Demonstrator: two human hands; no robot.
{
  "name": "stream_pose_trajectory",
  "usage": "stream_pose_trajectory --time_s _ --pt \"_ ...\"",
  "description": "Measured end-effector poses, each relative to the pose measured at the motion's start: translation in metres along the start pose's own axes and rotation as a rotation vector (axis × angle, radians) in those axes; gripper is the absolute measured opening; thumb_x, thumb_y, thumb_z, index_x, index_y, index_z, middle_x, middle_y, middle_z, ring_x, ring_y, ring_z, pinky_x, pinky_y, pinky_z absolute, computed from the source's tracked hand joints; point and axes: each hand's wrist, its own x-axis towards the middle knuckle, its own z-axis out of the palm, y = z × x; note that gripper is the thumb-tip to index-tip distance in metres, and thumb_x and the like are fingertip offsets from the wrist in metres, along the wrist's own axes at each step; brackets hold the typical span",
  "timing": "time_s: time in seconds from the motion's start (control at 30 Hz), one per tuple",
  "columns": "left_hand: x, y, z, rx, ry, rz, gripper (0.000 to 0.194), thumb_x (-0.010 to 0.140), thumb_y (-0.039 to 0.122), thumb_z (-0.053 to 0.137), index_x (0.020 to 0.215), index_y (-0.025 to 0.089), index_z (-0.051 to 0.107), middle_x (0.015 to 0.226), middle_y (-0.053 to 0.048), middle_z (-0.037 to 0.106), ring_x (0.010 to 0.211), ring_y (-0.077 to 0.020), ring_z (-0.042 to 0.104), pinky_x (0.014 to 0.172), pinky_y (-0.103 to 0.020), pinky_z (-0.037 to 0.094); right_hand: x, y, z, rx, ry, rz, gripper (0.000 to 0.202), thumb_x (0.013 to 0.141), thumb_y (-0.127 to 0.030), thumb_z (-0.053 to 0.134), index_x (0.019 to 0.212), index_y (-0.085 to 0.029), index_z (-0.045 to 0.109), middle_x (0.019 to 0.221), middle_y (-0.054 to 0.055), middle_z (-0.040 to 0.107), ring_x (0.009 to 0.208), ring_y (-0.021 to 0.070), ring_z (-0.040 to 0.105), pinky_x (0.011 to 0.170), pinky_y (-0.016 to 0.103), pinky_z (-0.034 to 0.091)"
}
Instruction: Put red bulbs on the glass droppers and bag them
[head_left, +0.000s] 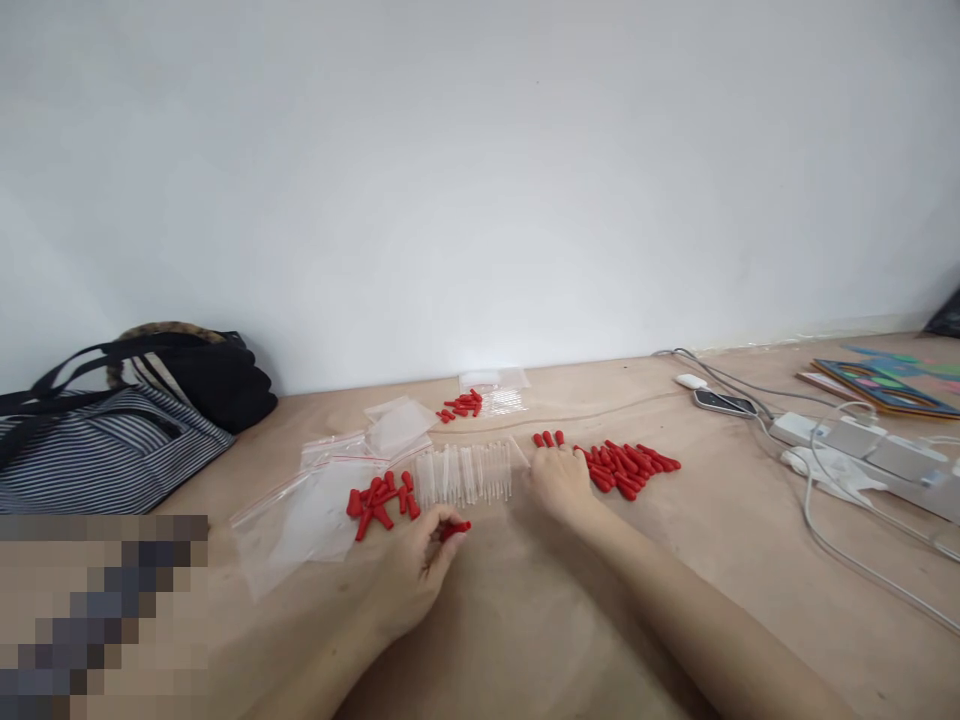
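Observation:
My left hand [431, 560] is closed on a red rubber bulb [456, 530], just in front of a row of thin clear plastic tubes [465, 474]. My right hand [556, 480] reaches to the right end of that row, beside a pile of red bulbs [626, 466]. Several red bulbs stick out just beyond its fingers, and its fingertips are partly hidden. Left of the tubes lies a smaller heap of red bulbs [377, 500], partly over clear zip bags [311, 520].
More red bulbs [462, 405] and clear tubes [504, 398] lie near the wall. A striped bag [112, 440] stands at the left. At the right are a phone [724, 402], power strips [862, 445], white cables and colourful boards [892, 380].

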Motion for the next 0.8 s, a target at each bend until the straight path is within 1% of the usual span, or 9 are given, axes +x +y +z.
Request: stream_pose_trajectory --time_s 0.1,0.13,0.17,0.23,0.3,0.4,0.5,0.67,0.8 --pt "-0.002 -0.002 0.014 -0.233 -0.034 -0.065 0.014 0.077 0.029 0.049 0.086 0.02 0.054 0.083 -0.003 0.062 0.078 -0.0165 0.059 0.07 -0.027 0.048 -0.014 0.018 -0.009 0.098 -0.011 -0.105 0.021 0.083 -0.021 0.039 0.085 -0.013 0.058 0.084 0.011 0.064 0.08 0.0193 0.057 0.07 0.029 0.037" --pt "-0.002 -0.004 0.017 -0.287 -0.042 -0.081 0.015 0.076 0.029 0.051 0.087 0.019 0.054 0.085 -0.004 0.062 0.08 -0.0168 0.059 0.072 -0.028 0.048 -0.02 0.025 -0.01 0.168 -0.03 -0.168 0.02 0.084 -0.022 0.038 0.085 -0.015 0.056 0.081 0.006 0.064 0.074 0.0153 0.057 0.066 0.025 0.038" --pt "-0.002 -0.006 0.019 -0.323 -0.05 -0.096 0.016 0.075 0.029 0.053 0.087 0.019 0.055 0.086 -0.004 0.062 0.08 -0.0171 0.059 0.073 -0.028 0.048 -0.025 0.032 -0.008 0.316 -0.059 -0.26 0.019 0.085 -0.022 0.037 0.084 -0.015 0.055 0.078 0.005 0.063 0.07 0.0134 0.056 0.062 0.023 0.038" --pt "-0.001 -0.009 0.022 -0.355 -0.06 -0.12 0.016 0.073 0.029 0.056 0.085 0.018 0.056 0.084 -0.004 0.062 0.08 -0.0173 0.059 0.074 -0.029 0.048 -0.036 0.043 -0.002 0.55 -0.117 -0.371 0.018 0.085 -0.024 0.038 0.082 -0.016 0.054 0.071 0.002 0.061 0.062 0.0122 0.054 0.057 0.023 0.039" --pt "-0.001 -0.011 0.022 -0.374 -0.052 -0.131 0.016 0.073 0.029 0.057 0.084 0.017 0.057 0.083 -0.004 0.062 0.08 -0.0173 0.058 0.075 -0.03 0.048 -0.045 0.051 0.005 0.681 -0.145 -0.412 0.018 0.084 -0.025 0.041 0.088 -0.015 0.055 0.07 0.002 0.061 0.061 0.0127 0.053 0.056 0.023 0.04" --pt "-0.001 -0.011 0.022 -0.391 -0.048 -0.128 0.017 0.072 0.029 0.058 0.084 0.018 0.058 0.084 -0.004 0.062 0.081 -0.0176 0.058 0.075 -0.03 0.048 -0.054 0.055 0.012 0.691 -0.104 -0.499 0.023 0.083 -0.024 0.045 0.1 -0.017 0.059 0.075 0.004 0.062 0.072 0.0156 0.054 0.065 0.027 0.041" --pt "-0.002 -0.011 0.022 -0.395 -0.06 -0.116 0.015 0.072 0.028 0.059 0.084 0.018 0.058 0.085 -0.004 0.062 0.082 -0.0179 0.059 0.076 -0.03 0.047 -0.056 0.055 0.012 0.63 -0.061 -0.605 0.023 0.085 -0.022 0.043 0.096 -0.02 0.064 0.075 0.005 0.063 0.077 0.017 0.053 0.072 0.03 0.041" --pt "-0.003 -0.013 0.024 -0.4 -0.061 -0.117 0.015 0.072 0.027 0.058 0.084 0.018 0.058 0.084 -0.004 0.061 0.081 -0.0177 0.058 0.074 -0.03 0.048 -0.055 0.052 0.012 0.601 -0.049 -0.623 0.023 0.086 -0.021 0.043 0.094 -0.022 0.064 0.074 0.003 0.063 0.076 0.0157 0.052 0.07 0.028 0.041" --pt "-0.002 -0.013 0.023 -0.382 -0.059 -0.117 0.015 0.073 0.028 0.057 0.084 0.018 0.058 0.082 -0.003 0.061 0.079 -0.0172 0.058 0.073 -0.03 0.047 -0.056 0.05 0.013 0.582 -0.052 -0.622 0.022 0.085 -0.021 0.044 0.086 -0.021 0.066 0.071 0.003 0.062 0.073 0.0152 0.051 0.068 0.027 0.04"
